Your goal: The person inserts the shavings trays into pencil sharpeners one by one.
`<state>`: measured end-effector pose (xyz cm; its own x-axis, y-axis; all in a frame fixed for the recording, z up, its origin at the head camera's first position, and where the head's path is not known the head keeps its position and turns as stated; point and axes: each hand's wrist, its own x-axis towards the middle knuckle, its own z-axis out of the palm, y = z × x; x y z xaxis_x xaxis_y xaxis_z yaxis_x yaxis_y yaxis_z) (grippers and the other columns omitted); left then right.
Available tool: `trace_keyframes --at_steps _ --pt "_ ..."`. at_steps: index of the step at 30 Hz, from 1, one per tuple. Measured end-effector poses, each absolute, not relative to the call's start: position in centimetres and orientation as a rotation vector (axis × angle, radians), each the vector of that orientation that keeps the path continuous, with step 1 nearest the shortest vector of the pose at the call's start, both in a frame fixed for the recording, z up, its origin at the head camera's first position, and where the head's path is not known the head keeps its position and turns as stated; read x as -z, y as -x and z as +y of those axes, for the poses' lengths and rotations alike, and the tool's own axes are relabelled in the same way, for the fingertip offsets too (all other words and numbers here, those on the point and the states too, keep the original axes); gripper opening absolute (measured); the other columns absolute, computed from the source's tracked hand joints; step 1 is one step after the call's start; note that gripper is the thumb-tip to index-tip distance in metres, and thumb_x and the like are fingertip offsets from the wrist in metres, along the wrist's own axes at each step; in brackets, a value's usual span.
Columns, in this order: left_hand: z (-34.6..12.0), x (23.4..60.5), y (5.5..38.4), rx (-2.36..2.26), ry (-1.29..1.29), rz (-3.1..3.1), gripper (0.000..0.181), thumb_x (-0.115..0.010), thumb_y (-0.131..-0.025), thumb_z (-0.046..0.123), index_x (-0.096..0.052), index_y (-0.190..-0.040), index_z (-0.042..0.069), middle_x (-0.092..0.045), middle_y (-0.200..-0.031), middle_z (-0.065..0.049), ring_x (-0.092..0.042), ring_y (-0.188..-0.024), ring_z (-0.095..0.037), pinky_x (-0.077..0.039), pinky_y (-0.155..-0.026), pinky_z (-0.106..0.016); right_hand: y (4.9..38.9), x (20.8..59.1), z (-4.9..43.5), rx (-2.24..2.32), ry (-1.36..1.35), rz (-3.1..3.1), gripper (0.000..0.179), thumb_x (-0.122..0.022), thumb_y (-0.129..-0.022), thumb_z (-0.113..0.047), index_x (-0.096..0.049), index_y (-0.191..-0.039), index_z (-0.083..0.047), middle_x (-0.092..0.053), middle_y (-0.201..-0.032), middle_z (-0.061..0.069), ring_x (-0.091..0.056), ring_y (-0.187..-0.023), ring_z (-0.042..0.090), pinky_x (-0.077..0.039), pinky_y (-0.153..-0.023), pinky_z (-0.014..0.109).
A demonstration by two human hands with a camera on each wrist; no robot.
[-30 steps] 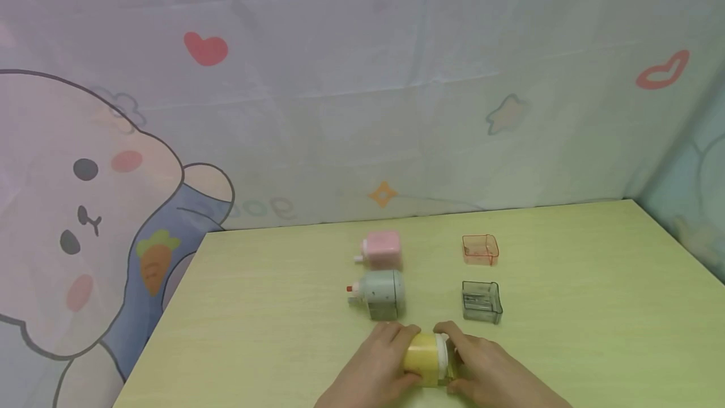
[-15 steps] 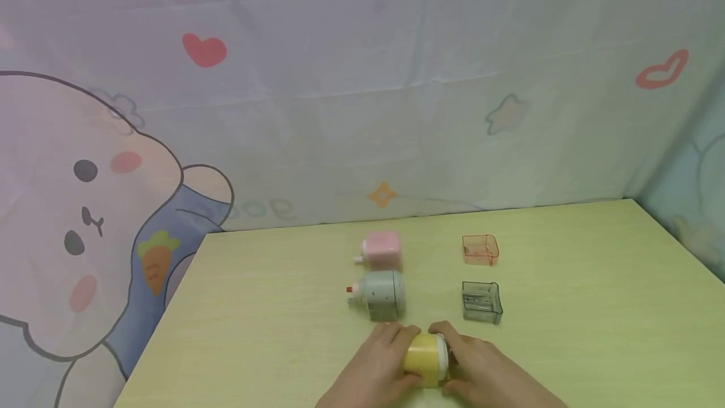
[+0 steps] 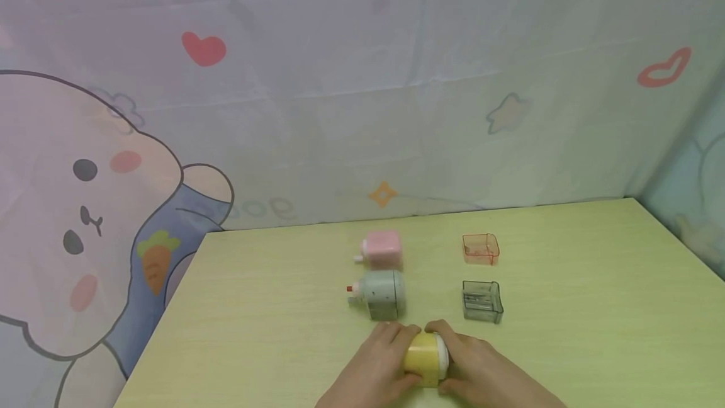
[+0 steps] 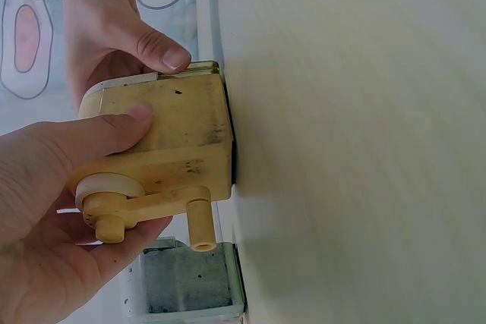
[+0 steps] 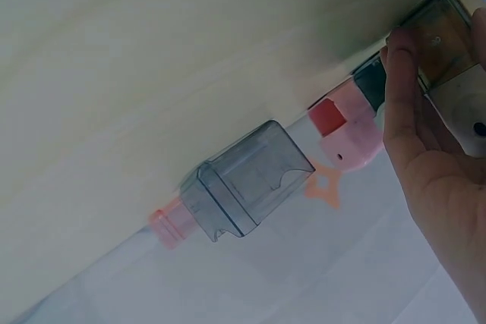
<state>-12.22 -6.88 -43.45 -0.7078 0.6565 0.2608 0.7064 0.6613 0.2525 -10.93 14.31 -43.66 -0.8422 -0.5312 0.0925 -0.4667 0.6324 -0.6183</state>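
A yellow hand-crank pencil sharpener [image 3: 419,357] lies close over the near edge of the table, between both hands. My left hand [image 3: 376,364] grips its body from the crank side; in the left wrist view the thumb lies along the body and the crank handle [image 4: 201,225] sticks out below. At the white front end, my right hand [image 3: 481,364] holds the clear shavings drawer [image 5: 448,39] between thumb and fingers. That drawer sits at the sharpener's body, mostly hidden by the right hand in the head view.
Behind the hands stand a grey-green sharpener [image 3: 382,291] and a pink sharpener [image 3: 384,247], cranks to the left. To their right lie a clear grey drawer [image 3: 481,302] and a clear red drawer [image 3: 480,250]. A printed cloth [image 3: 340,80] hangs behind the table.
My right hand has moved slightly left, pushing the clear drawer into the yellow sharpener, so less of it shows. The left hand and the other things have stayed put.
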Motion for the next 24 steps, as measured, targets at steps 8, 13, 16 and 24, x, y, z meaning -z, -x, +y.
trace_keyframes --at_steps 8,13,16,24 --pt "-6.87 43.35 12.16 0.501 1.135 -2.694 0.058 -0.080 -0.075 0.030 -0.055 -0.123 0.008 -0.060 -0.109 0.001 -0.053 -0.099 -0.011 -0.047 -0.083 -0.018 11.05 43.62 14.04 1.044 0.819 2.707 0.062 -0.075 -0.076 -0.009 -0.042 -0.128 -0.017 -0.059 -0.086 -0.012 -0.052 -0.072 -0.003 -0.047 -0.062 0.019" --pt "-6.85 43.22 12.18 0.513 1.127 -2.702 0.058 -0.081 -0.074 0.029 -0.056 -0.122 0.009 -0.060 -0.108 0.001 -0.053 -0.099 -0.011 -0.047 -0.082 -0.018 10.92 43.72 14.02 1.076 0.863 2.727 0.064 -0.075 -0.074 -0.007 -0.041 -0.127 -0.018 -0.058 -0.083 -0.013 -0.052 -0.071 -0.003 -0.046 -0.062 0.018" --pt "-6.82 43.20 12.21 0.522 1.123 -2.706 0.057 -0.081 -0.074 0.029 -0.056 -0.122 0.009 -0.060 -0.108 0.001 -0.053 -0.098 -0.010 -0.047 -0.081 -0.017 10.95 43.76 14.03 1.081 0.868 2.729 0.064 -0.076 -0.074 -0.008 -0.041 -0.127 -0.018 -0.058 -0.084 -0.013 -0.052 -0.072 -0.003 -0.047 -0.062 0.018" --pt "-6.91 43.22 12.26 0.582 1.105 -2.806 0.071 -0.079 -0.077 0.030 -0.046 -0.137 0.009 -0.060 -0.120 -0.003 -0.054 -0.106 -0.013 -0.050 -0.087 -0.021 11.03 43.71 14.15 1.062 0.843 2.707 0.064 -0.078 -0.074 -0.015 -0.042 -0.126 -0.018 -0.060 -0.090 -0.013 -0.054 -0.077 -0.003 -0.050 -0.067 0.021"
